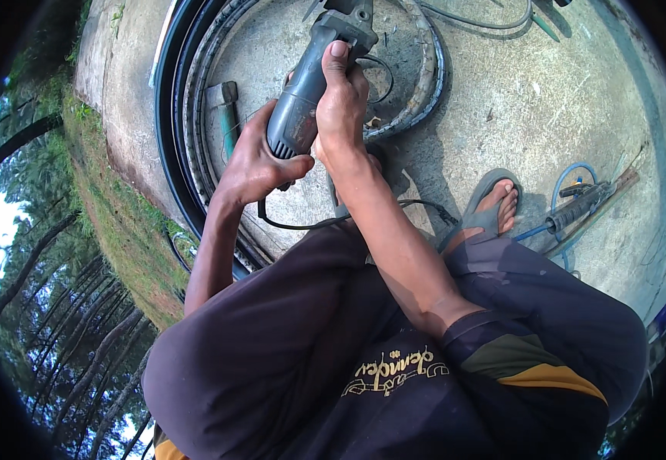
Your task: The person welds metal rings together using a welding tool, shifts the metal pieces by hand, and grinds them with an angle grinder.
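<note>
A grey angle grinder (299, 107) is held in front of me, tilted, its head away from me at the top edge of the view. My left hand (255, 162) wraps round its rear end, with the thumb across the vented cap. Further up the body, my right hand (341, 107) grips its right side, the thumb lying along the casing toward the head. A black power cord (295, 225) runs from the rear of the grinder and bends off to the right. The far end of the grinder's head is cut off by the frame.
Large black rings and coiled hose (195, 146) lie on the concrete (563, 100) around a hammer (227, 119) with a green handle. To my right are my sandalled foot (494, 203) and a dark coiled handle (578, 208) with blue cable. Grass (118, 207) borders the left.
</note>
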### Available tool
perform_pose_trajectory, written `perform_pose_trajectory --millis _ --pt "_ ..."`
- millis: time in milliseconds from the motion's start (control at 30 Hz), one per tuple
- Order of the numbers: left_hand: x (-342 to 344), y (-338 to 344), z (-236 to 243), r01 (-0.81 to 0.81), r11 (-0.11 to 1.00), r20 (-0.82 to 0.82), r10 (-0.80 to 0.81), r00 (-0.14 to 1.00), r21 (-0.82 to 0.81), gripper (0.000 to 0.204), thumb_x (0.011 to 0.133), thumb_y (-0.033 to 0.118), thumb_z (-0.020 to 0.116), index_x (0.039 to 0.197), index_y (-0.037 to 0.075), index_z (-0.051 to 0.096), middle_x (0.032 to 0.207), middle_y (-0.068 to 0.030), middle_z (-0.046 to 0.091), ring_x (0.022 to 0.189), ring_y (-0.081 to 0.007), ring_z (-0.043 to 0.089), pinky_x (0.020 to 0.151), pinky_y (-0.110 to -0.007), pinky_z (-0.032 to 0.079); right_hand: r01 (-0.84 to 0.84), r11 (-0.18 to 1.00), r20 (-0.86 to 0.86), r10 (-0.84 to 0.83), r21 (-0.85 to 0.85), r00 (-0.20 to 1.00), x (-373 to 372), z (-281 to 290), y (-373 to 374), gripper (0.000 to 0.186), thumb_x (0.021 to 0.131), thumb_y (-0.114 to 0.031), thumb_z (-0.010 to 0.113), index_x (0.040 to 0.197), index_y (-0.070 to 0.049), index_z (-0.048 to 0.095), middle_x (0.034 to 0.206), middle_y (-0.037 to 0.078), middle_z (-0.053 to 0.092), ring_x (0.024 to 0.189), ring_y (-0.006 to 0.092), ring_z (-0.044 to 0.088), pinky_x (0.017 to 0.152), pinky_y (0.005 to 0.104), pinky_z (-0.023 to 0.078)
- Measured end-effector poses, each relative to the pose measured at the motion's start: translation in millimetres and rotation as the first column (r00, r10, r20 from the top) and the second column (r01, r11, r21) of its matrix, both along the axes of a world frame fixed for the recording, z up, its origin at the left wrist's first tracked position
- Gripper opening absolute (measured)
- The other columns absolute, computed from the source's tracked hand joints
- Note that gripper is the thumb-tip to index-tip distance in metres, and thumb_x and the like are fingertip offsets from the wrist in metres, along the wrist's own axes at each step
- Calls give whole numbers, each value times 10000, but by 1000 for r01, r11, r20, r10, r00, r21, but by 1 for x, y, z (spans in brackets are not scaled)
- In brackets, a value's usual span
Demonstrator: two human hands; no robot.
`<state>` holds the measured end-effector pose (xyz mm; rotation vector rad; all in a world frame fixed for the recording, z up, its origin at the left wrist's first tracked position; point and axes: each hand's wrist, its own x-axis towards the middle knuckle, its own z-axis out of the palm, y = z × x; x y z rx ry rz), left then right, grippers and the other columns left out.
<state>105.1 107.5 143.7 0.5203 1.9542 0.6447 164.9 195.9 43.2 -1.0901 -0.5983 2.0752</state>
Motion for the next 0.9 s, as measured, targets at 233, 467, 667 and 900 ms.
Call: perform_pose_trajectory --millis 233,467,667,900 --pt "-7 7 -18 135 990 -38 -133 990 34 849 613 169 829 1356 -82 504 1074 -187 654 964 -260 673 840 -362 540 111 992 13 -110 -53 994 5 -6 -2 763 977 -665 569 1216 58 530 1066 112 594 934 181 568 878 352 476" --pt "-9 3 -19 169 985 -79 -165 983 33 739 613 154 823 1263 -65 548 978 -137 641 824 -200 641 738 -339 533 110 989 -31 -114 -96 993 -1 -19 -14 726 983 -652 569 1227 32 537 1089 93 583 963 182 549 894 360 460" --pt "-9 -3 -9 1 1000 83 2 997 -30 844 634 95 805 1389 -65 464 966 -113 635 696 -165 637 587 -301 529 44 994 93 -53 96 994 -6 -10 -14 690 996 -623 568 1200 36 536 1052 117 567 975 201 532 897 399 452" --pt "-7 6 -16 142 986 -73 -149 986 -87 933 625 113 828 1450 -78 436 1136 -165 653 938 -209 672 769 -313 560 100 995 69 -100 -7 993 1 -11 -10 707 996 -644 552 1160 43 554 1018 106 581 933 187 551 864 367 464"
